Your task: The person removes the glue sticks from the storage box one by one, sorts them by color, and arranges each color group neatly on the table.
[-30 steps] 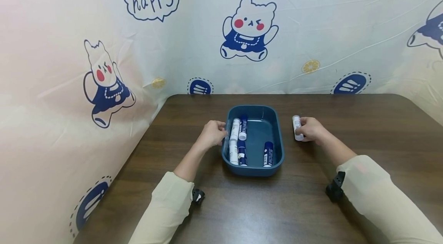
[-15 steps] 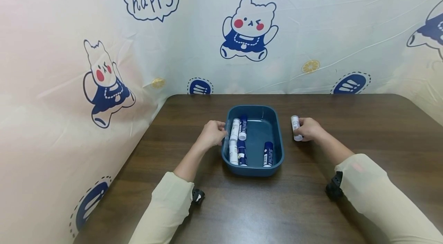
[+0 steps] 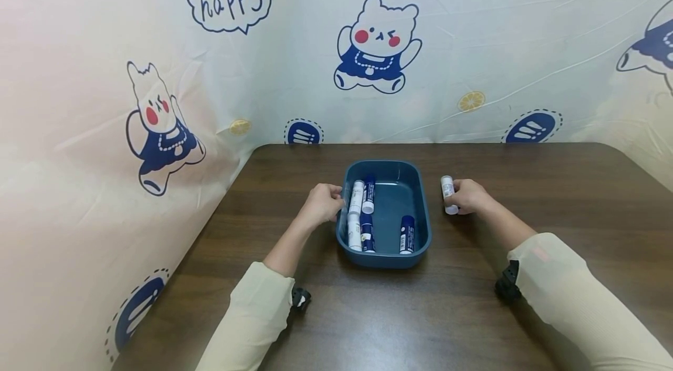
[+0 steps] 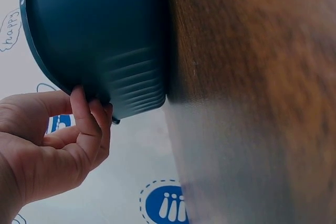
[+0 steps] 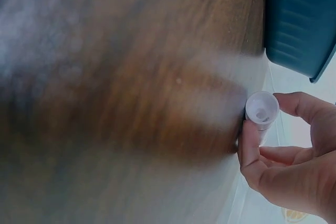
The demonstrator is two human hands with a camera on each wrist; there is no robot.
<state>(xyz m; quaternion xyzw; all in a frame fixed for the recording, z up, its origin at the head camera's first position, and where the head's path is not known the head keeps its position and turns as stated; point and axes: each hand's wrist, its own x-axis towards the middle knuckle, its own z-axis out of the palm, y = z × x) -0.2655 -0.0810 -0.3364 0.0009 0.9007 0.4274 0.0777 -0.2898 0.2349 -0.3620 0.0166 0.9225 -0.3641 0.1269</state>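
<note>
A blue plastic bin point(image 3: 386, 260) stands on the table, and my left hand point(image 3: 322, 204) pinches its left rim. In the left wrist view curled fingers point(image 4: 86, 121) touch the bin's outer wall near the rim. To the right of the bin, my right hand point(image 3: 470, 196) holds a white glue stick point(image 3: 448, 185) between thumb and fingers. Its round hollow base faces the right wrist view, close to the tabletop. Inside the bin, two white glue sticks point(image 3: 356, 196) line the left wall, with two navy ones point(image 3: 368, 198) beside them. Another navy glue stick point(image 3: 407, 235) lies at the near right.
The brown wooden table point(image 3: 389, 318) extends around the bin on every side. A pale curtain point(image 3: 447, 38) printed with cartoon figures hangs behind and to the left of it. Dark wrist cameras point(image 3: 509, 283) sit at both sleeves.
My right hand has shifted slightly left with the white glue stick, nearer the bin. The left hand and the bin stay where they were.
</note>
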